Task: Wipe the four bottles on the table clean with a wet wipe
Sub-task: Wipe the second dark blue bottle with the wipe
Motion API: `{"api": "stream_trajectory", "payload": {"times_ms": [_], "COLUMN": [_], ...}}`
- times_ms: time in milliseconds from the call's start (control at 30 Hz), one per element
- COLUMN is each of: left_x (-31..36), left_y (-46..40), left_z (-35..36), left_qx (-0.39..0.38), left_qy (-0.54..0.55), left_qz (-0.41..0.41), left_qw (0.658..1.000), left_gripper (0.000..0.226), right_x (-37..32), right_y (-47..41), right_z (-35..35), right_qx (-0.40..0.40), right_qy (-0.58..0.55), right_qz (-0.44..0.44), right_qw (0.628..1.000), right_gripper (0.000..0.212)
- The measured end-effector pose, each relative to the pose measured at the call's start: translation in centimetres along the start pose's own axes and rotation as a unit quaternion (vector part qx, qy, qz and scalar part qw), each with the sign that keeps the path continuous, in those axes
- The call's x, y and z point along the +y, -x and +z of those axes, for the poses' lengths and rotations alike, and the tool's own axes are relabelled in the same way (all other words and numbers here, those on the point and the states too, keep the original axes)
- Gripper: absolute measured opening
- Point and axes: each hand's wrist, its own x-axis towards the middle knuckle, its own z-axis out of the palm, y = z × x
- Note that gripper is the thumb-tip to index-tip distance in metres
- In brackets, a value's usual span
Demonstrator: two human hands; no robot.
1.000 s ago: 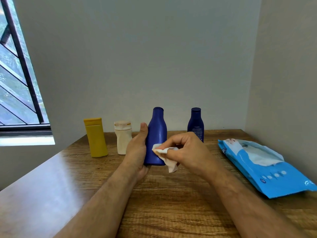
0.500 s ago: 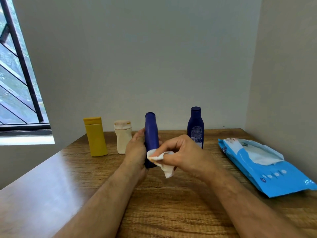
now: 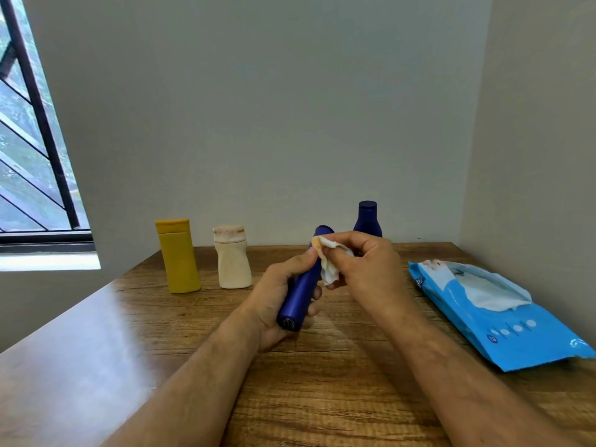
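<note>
My left hand (image 3: pixel 277 298) grips a blue bottle (image 3: pixel 300 295), lifted off the table and tilted with its base toward me and its cap pointing away. My right hand (image 3: pixel 364 269) pinches a crumpled white wet wipe (image 3: pixel 330 264) against the bottle's upper part near the cap. A yellow bottle (image 3: pixel 178 256) and a cream bottle (image 3: pixel 232 258) stand upright at the back left. A second, darker blue bottle (image 3: pixel 367 217) stands behind my right hand, its lower half hidden.
A blue pack of wet wipes (image 3: pixel 503 317) lies on the right side of the wooden table (image 3: pixel 322 398), flap open with a wipe showing. Walls close the back and right. A barred window (image 3: pixel 29 156) is at the left.
The blue bottle was upright on the table; my left hand has turned it, lifted it and tipped its base toward me. My right hand moved the wipe up from the body to the cap end.
</note>
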Motion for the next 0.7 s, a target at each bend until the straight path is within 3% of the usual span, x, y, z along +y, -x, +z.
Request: {"api": "stream_trajectory", "payload": {"times_ms": [167,367,500,600,700], "left_x": [0.24,0.57,0.55,0.59,0.41], "left_y": [0.05,0.11,-0.44,-0.53,-0.47], "left_z": [-0.01,0.49,0.26,0.32,0.28], "left_qx": [0.000,0.049,0.072,0.072,0.074], "left_qy": [0.041,0.091,0.114,0.098,0.068], "left_qz": [0.026,0.064,0.103,0.127,0.142], "left_qw": [0.999,0.993,0.985,0.985,0.985], "left_gripper": [0.055,0.027,0.025,0.022,0.023], "right_x": [-0.13,-0.33,-0.22,0.01,0.20], "right_y": [-0.32,-0.13,-0.48,-0.50,0.03], "right_z": [-0.46,-0.18,-0.32,-0.65,-0.29], "right_qx": [0.056,0.029,0.041,-0.002,-0.134], "right_qy": [0.006,-0.040,-0.024,0.000,0.136], "right_qz": [-0.010,0.004,0.013,-0.002,-0.030], "right_qw": [0.998,0.999,0.999,1.000,0.981], "right_gripper": [0.013,0.005,0.009,0.007,0.014]}}
